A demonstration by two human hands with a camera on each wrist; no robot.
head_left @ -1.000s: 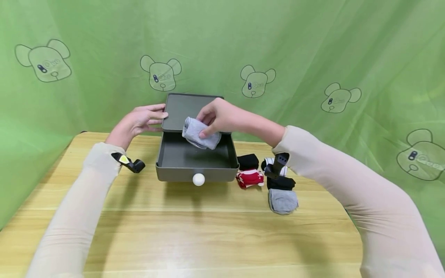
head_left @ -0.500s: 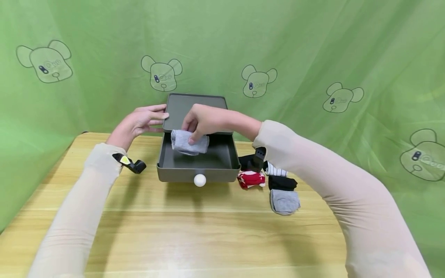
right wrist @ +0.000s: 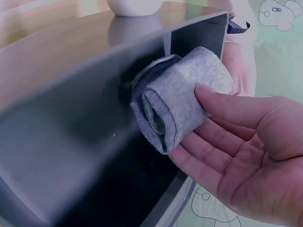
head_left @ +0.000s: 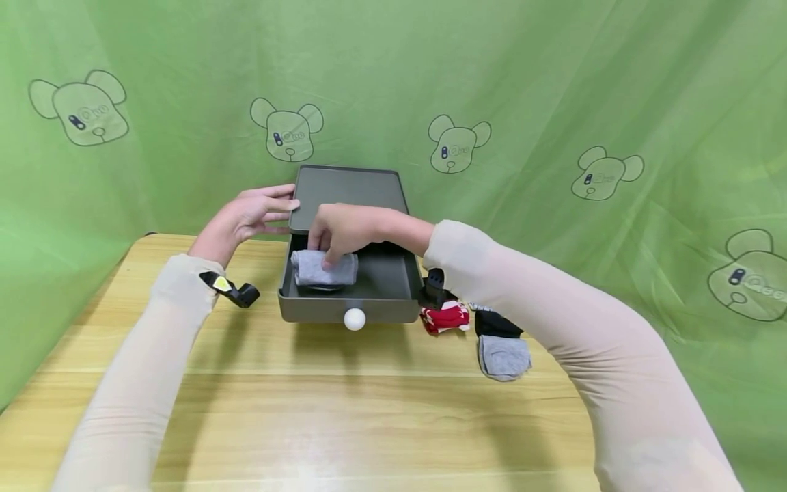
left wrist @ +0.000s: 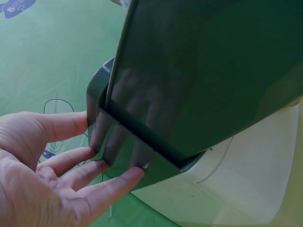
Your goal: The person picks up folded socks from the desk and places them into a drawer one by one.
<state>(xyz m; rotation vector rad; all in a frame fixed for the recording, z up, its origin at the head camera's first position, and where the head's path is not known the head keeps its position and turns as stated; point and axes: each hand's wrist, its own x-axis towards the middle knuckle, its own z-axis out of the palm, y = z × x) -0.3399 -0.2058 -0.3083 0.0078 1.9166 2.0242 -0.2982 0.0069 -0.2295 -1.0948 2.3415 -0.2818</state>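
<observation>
1. Right hand: thumb and fingers pinch the rolled gray cloth, thumb on the near face, fingers behind.
2. Gray cloth: inside the drawer, left part, just behind the front wall; can't tell if it touches the drawer floor.
3. Left hand: fingers spread and mostly straight, tips against the left side of the dark gray box; grips nothing.
4. Box top covers the rear end of the drawer; right forearm crosses above the drawer's right rear and blocks the view there.
5. White knob on the drawer front, nothing over it.
6. Right wrist camera hangs at the drawer's right front corner, hiding what lies behind it.
7. Right of drawer, on the wooden table: red-and-white cloth nearest; past it black cloth, with folded gray cloth just in front.
8. Striped cloth behind the black one, mostly hidden by the right sleeve.
9. Green curtain with bear-head prints behind everything.
</observation>
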